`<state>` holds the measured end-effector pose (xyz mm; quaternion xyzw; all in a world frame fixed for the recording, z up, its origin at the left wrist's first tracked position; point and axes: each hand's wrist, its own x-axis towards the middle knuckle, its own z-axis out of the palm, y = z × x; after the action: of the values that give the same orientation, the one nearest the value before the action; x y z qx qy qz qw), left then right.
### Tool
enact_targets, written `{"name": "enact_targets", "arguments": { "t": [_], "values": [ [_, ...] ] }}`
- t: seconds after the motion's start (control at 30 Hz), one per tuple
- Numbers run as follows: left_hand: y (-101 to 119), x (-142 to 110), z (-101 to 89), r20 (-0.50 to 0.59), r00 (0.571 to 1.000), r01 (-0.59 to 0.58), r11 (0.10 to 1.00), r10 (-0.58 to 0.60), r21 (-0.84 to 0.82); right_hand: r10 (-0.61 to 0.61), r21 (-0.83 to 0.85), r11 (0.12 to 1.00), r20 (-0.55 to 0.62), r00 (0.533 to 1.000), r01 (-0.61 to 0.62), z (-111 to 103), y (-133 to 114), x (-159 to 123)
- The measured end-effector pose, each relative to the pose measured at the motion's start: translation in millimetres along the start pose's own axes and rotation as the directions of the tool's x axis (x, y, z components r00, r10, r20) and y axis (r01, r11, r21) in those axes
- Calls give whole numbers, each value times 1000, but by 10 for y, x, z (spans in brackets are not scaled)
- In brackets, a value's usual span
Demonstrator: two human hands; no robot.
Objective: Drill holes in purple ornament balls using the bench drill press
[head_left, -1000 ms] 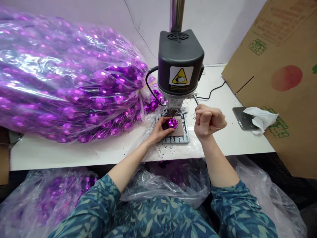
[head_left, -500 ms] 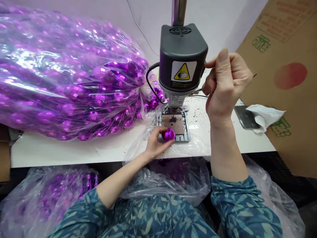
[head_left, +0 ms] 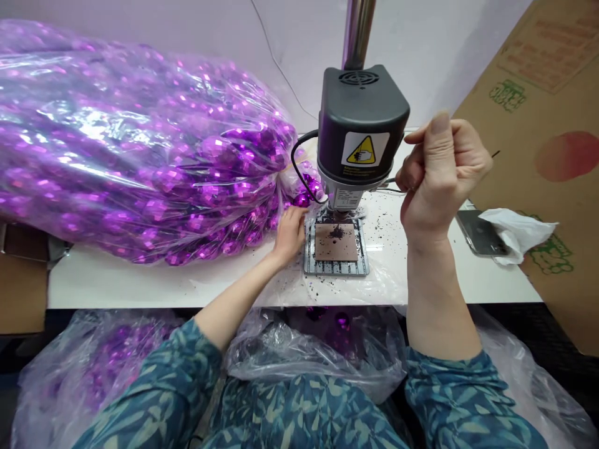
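Note:
My left hand (head_left: 290, 234) reaches to the mouth of a large clear bag (head_left: 154, 156) full of shiny purple faceted balls. Its fingers stretch toward loose balls (head_left: 302, 198) there, and I see nothing held in them. My right hand (head_left: 442, 178) is closed at the right side of a black bench drill press (head_left: 362, 128), around its feed lever, which the fingers mostly hide. Below the drill head, a brown square board (head_left: 336, 242) with a small hole lies on the slotted metal base (head_left: 337, 268). Dark shavings are scattered on the board.
An open clear bag (head_left: 271, 349) hangs below the table edge, with a purple ball (head_left: 343, 321) in it. To the right, a phone (head_left: 480, 232) lies beside a crumpled white tissue (head_left: 521, 231), near a big cardboard box (head_left: 524, 156). Shavings dot the white table (head_left: 178, 284).
My left hand has let go of the purple ball and moved back from the base's front to the bag mouth. My right hand stays at the lever. The view has shifted slightly.

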<state>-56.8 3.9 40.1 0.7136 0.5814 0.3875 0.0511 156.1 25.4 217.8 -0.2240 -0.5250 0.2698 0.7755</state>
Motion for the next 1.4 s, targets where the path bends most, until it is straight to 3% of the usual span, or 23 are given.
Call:
{"name": "enact_targets", "arguments": {
  "t": [0.07, 0.13, 0.27, 0.4, 0.5, 0.57, 0.63, 0.7, 0.77, 0.9, 1.07, 1.17, 1.3, 1.4],
  "values": [
    [-60, 398, 50, 111, 985, 112, 979, -132, 171, -9, 2, 1000, 0, 1000, 9, -6, 14, 0],
    [-83, 653, 110, 222, 951, 139, 941, -214, 308, -17, -5, 1000, 13, 1000, 17, -15, 26, 4],
    [-86, 812, 158, 300, 910, 149, 901, -287, 408, -6, -13, 1000, 40, 999, 6, -37, 21, 3],
    [-100, 658, 35, 189, 956, 180, 957, -224, 225, -8, -46, 999, 40, 999, 10, -47, 2, -14],
    [-102, 422, -129, 20, 976, 216, 966, -215, -145, -14, -60, 998, 32, 999, 16, -37, 6, -17],
    [-88, 261, -238, 25, 943, 300, 817, -331, -492, -27, -52, 998, 15, 1000, 28, -23, 14, -13],
    [-58, 123, -323, 179, 879, 409, 509, -441, -757, -37, -38, 999, -3, 999, 37, -7, 18, -10],
    [-13, 16, -368, 350, 822, 487, 235, -450, -841, -40, -37, 999, -13, 999, 39, 6, 14, -11],
    [42, -64, -364, 436, 803, 527, 142, -407, -838, -40, -59, 997, -13, 999, 39, 15, 5, -15],
    [144, -178, -245, 453, 828, 544, 272, -332, -794, -27, -95, 995, -13, 1000, 26, 21, -3, -21],
    [182, -258, -29, 386, 893, 451, 466, -233, -761, -31, -74, 997, -15, 999, 30, 21, 4, -14],
    [169, -263, 77, 355, 904, 428, 530, -241, -732, -8, -105, 994, 8, 1000, 8, 17, -2, -11],
    [156, -232, 140, 325, 889, 452, 495, -324, -742, -21, -116, 993, 13, 1000, 23, 19, -13, -12],
    [167, -207, 117, 389, 843, 513, 338, -373, -789, -46, -109, 993, 11, 999, 47, 25, -9, -16]
  ]
}}
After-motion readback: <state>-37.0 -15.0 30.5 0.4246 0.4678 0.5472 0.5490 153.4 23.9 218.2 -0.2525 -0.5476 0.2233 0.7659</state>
